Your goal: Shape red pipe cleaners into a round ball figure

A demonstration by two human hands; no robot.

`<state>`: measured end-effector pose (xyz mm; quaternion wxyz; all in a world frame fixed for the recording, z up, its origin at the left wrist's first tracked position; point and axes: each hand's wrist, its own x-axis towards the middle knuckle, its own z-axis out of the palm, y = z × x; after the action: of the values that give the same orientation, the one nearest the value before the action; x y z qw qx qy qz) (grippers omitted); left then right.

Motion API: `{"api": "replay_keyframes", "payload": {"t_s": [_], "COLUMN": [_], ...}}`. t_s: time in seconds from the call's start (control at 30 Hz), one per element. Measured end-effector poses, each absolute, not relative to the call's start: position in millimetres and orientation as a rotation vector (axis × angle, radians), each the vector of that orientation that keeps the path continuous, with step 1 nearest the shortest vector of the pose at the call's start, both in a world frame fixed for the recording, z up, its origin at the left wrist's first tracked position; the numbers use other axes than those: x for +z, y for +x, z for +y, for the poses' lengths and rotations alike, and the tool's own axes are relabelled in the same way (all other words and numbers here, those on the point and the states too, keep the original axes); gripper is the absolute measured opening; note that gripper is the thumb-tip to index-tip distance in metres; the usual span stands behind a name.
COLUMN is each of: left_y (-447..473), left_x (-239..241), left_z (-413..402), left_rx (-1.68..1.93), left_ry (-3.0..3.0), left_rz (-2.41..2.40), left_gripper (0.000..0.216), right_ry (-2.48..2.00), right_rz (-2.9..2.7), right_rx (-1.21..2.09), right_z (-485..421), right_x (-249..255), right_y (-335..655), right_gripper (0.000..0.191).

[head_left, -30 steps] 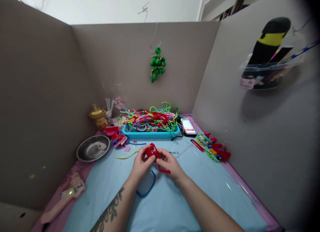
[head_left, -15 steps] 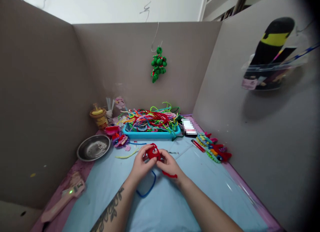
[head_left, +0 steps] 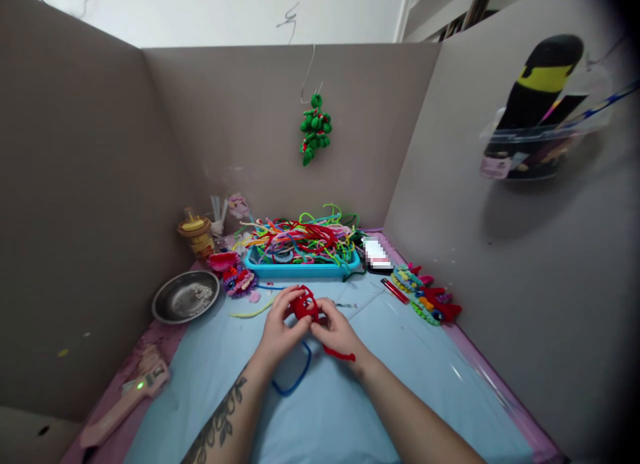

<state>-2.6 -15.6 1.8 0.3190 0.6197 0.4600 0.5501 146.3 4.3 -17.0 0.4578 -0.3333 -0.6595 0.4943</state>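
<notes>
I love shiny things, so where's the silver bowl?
In the head view, the silver bowl sits on the table's left side, beyond the pink tool with the green light and left of the purple fuzzy craft.

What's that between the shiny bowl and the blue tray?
In the head view, a fuzzy red-and-purple bundle lies between the bowl and the tray.

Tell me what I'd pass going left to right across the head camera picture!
Pink tool, silver bowl, left hand, right hand, phone, colorful fuzzy bundle, wall holder.
</notes>
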Motion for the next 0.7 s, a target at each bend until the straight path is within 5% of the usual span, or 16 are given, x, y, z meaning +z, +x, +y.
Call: {"api": "replay_keyframes", "payload": {"t_s": [0.7], "left_y": [-3.4], "left_x": [-1.4], "left_z": [-13.9], "left_rx": [1.437], "left_ry": [1.588], "left_rz": [1.21], "left_gripper": [0.037], "right_ry": [-0.815], "right_rz": [-1.626], "right_rx": [1.225], "right_z": [8.3], "right_x": [-18.6], "right_y": [149.8], "right_gripper": [0.009]}}
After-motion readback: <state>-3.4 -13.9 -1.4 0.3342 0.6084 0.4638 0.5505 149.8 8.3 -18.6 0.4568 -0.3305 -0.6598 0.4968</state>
